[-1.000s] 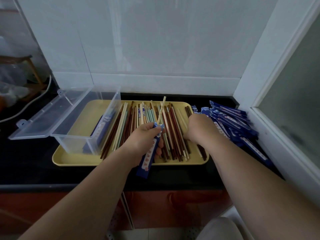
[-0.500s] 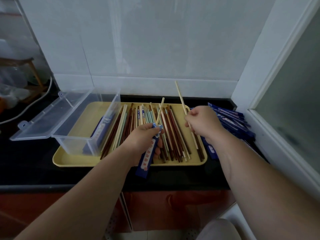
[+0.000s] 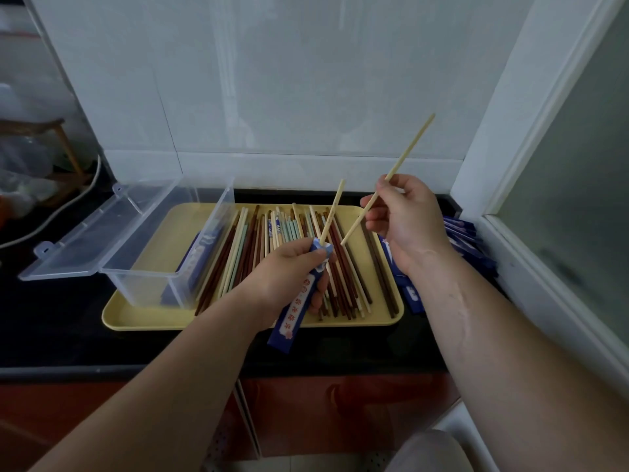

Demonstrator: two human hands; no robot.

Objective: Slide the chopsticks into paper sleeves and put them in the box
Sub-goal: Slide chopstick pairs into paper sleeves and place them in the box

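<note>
Left hand (image 3: 286, 267) clamped round blue paper sleeve (image 3: 299, 294), mouth angled up and held open, one pale wooden chopstick (image 3: 332, 212) already standing in it. Right hand (image 3: 405, 219) pinching second pale chopstick (image 3: 391, 175) mid-shaft in fingers (image 3: 369, 204), low tip aimed down-left, just short of sleeve mouth; likely lining up for insertion. Loose brown, cream and pale green chopsticks (image 3: 289, 260) heaped on yellow tray (image 3: 143, 318) on counter (image 3: 51, 318), within easy reach. Clear plastic box (image 3: 163, 264), lid flipped open, at tray's left, ready for sleeved pairs. Spare blue sleeves (image 3: 469, 240) stacked far right.
</note>
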